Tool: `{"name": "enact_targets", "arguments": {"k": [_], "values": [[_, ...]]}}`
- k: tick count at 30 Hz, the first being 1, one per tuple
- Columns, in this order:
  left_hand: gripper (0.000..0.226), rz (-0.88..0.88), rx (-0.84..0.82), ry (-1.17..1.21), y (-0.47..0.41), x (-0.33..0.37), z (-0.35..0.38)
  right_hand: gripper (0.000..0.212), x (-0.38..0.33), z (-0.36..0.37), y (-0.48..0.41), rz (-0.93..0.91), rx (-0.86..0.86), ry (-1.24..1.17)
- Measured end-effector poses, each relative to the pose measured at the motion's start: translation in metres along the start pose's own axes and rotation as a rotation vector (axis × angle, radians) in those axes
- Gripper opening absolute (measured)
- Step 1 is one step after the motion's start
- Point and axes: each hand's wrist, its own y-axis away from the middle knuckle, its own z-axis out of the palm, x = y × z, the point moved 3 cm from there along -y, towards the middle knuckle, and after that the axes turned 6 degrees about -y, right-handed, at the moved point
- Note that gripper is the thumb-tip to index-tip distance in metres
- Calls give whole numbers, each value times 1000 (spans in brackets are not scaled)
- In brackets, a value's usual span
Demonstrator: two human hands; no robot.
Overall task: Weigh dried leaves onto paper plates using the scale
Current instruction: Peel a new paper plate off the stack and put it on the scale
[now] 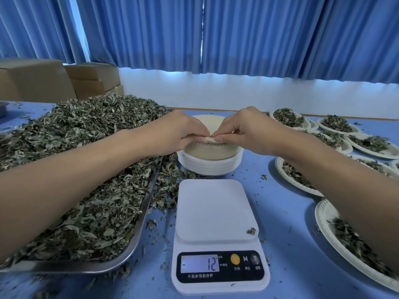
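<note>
Pinching the top plate's edge on the plate stack (210, 154), left hand (172, 131) and right hand (244, 130) both clamp it, looks like; scale (216, 223) bare.

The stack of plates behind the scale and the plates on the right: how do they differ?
The stack of plates is empty and piled, both hands' fingers picking at its top; the plates on the right lie single, each holding dried leaves. The upper stack looks beige, those white. Both are round paper plates.

We work in a plain packing room: stacked cardboard boxes (54, 80), drawn blue curtains (237, 33), a bulk steel tray (138, 229) of dried leaves (86, 126).
</note>
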Motion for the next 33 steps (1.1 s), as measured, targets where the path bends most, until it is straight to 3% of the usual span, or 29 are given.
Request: {"name": "enact_targets", "arguments": {"k": [14,21,25,30,33], "values": [[23,-7,13,15,-2,-4,3,19,-11,-2,1,-36,-20,102],[17,-42,19,67,-4,-4,5,44,-29,14,8,-188,-80,710],[19,-82,76,146,-4,-3,2,36,-27,13,11,-228,6,752],[20,-82,58,96,-9,-4,-6,9,-27,10,10,-287,11,858],[17,-115,68,95,-12,-5,-9,17,-26,9,7,-237,21,821]]}}
